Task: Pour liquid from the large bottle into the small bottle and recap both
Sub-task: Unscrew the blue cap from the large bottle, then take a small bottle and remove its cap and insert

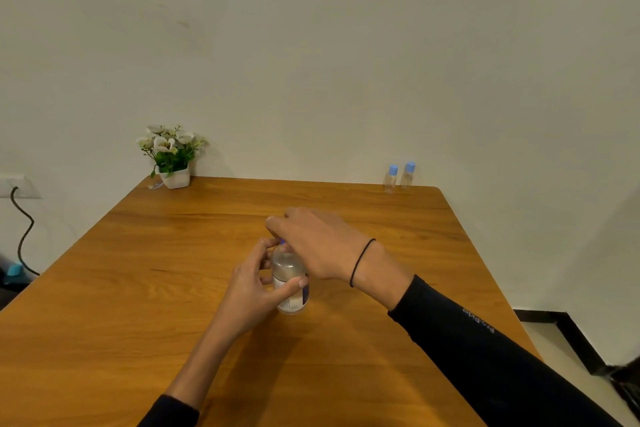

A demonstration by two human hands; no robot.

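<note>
The large clear bottle point(290, 279) stands upright on the wooden table point(138, 270), near the middle. My left hand point(254, 291) wraps its body, thumb across the label. My right hand point(317, 243) comes over the top from the right, fingers closed around the blue cap point(282, 242), which is mostly hidden. Two small clear bottles with light blue caps stand side by side at the far right corner, the left one point(391, 179) and the right one point(408, 176), both capped and well away from my hands.
A white pot of white flowers point(171, 154) sits at the far left corner. The table's right edge runs down past my right sleeve. A wall socket with a black cable point(24, 236) hangs to the left of the table.
</note>
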